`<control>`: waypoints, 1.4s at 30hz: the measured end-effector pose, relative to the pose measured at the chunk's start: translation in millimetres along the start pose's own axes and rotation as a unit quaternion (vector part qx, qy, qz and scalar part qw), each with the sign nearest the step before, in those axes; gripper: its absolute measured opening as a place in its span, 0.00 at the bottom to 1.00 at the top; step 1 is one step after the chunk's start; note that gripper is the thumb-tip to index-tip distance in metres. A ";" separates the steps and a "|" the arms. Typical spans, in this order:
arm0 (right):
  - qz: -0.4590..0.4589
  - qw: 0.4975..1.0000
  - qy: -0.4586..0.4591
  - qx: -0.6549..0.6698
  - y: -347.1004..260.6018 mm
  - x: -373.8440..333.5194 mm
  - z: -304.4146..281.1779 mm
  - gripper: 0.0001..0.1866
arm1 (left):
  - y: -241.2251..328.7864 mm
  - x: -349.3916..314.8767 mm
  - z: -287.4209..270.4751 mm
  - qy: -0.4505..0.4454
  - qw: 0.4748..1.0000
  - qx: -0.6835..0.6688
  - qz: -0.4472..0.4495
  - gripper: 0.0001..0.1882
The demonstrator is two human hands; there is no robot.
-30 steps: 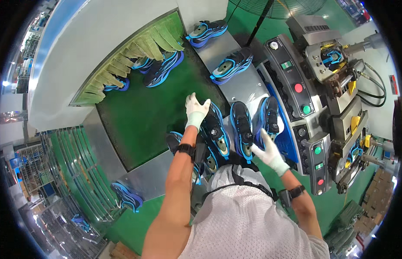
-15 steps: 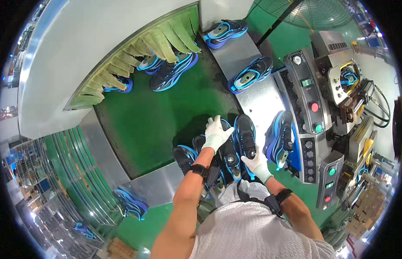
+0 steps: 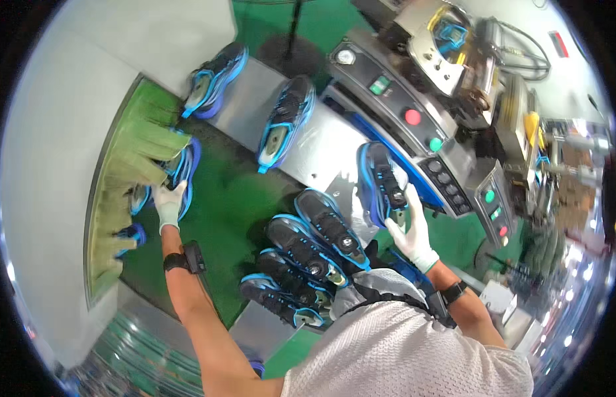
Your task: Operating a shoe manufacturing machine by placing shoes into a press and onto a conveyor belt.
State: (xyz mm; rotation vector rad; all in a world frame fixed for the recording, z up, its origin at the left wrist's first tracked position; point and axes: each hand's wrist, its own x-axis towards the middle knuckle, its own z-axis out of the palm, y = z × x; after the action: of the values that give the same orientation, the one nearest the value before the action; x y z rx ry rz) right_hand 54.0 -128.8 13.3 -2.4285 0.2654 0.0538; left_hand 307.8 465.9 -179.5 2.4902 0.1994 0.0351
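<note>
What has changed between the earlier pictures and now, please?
The left hand has moved left from the grouped shoes to the shoe by the fringed curtain. The right hand has left the group, moving right to the separate shoe, at its heel. Whether either grips is unclear. The two farther shoes stayed on the metal ledge.

Over there a ragged green strip curtain hangs on a pale machine housing, and across from it two dark control panels carry red and green push-buttons, brown cartons beyond.
</note>
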 end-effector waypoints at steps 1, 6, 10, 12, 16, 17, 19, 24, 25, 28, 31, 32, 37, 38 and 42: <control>0.019 0.999 0.031 -0.028 21.6 -1.3 3.4 0.50 | -7.9 7.9 11.6 0.016 0.999 0.023 -0.037 0.49; 0.144 0.989 0.021 -0.033 60.7 5.9 29.9 0.53 | 33.6 -14.1 54.7 0.096 0.992 -0.075 0.012 0.54; 0.136 0.989 -0.002 -0.060 103.0 17.5 27.6 0.46 | 80.1 -70.2 68.2 0.056 0.990 -0.105 -0.071 0.51; 0.081 0.995 -0.036 -0.050 103.9 20.3 31.7 0.45 | 56.5 -105.1 53.0 0.049 0.991 -0.081 -0.095 0.46; 0.027 0.997 -0.068 -0.037 107.5 25.5 14.9 0.46 | 103.3 -158.7 52.8 0.010 0.989 -0.109 -0.103 0.44; -0.008 0.997 -0.072 -0.013 90.8 28.3 20.2 0.47 | 80.5 -176.7 32.0 0.042 0.995 -0.084 -0.027 0.43; -0.016 0.999 -0.049 -0.017 81.6 17.9 -18.7 0.48 | 165.4 -188.3 27.8 0.017 0.996 -0.047 0.073 0.40; -0.238 0.960 -0.120 0.085 -28.9 11.2 -74.9 0.50 | 336.7 -208.8 -46.0 -0.141 0.942 0.079 0.294 0.31; -0.287 0.950 -0.112 0.045 -48.9 15.2 -73.3 0.49 | 367.4 -212.2 -48.7 -0.177 0.918 0.099 0.340 0.30; -0.295 0.935 -0.191 -0.035 -68.0 28.5 -68.6 0.39 | 466.7 -217.2 -44.9 -0.290 0.830 0.131 0.458 0.30; -0.152 0.939 -0.260 0.167 -40.4 26.4 -99.7 0.40 | 525.2 -214.4 -32.8 -0.293 0.793 0.164 0.508 0.35; -0.157 0.947 -0.206 0.192 -21.1 26.0 -108.2 0.40 | 553.7 -215.3 -30.0 -0.303 0.782 0.155 0.523 0.37; 0.047 0.868 -0.181 0.459 78.7 12.4 -183.0 0.37 | 689.4 -181.3 -1.6 -0.146 0.793 -0.012 0.592 0.36; 0.124 0.802 -0.223 0.540 73.3 1.6 -219.0 0.33 | 710.2 -163.0 5.6 -0.134 0.817 -0.030 0.560 0.34; 0.211 0.770 -0.113 0.592 113.9 -27.1 -267.4 0.29 | 782.5 -68.5 102.4 -0.202 0.867 -0.133 0.436 0.33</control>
State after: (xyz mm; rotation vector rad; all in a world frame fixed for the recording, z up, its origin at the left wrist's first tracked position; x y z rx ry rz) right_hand -4.2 -380.8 148.6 -1.0476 0.5306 0.2842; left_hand 353.0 -222.6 209.5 2.0481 -1.0381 -0.0790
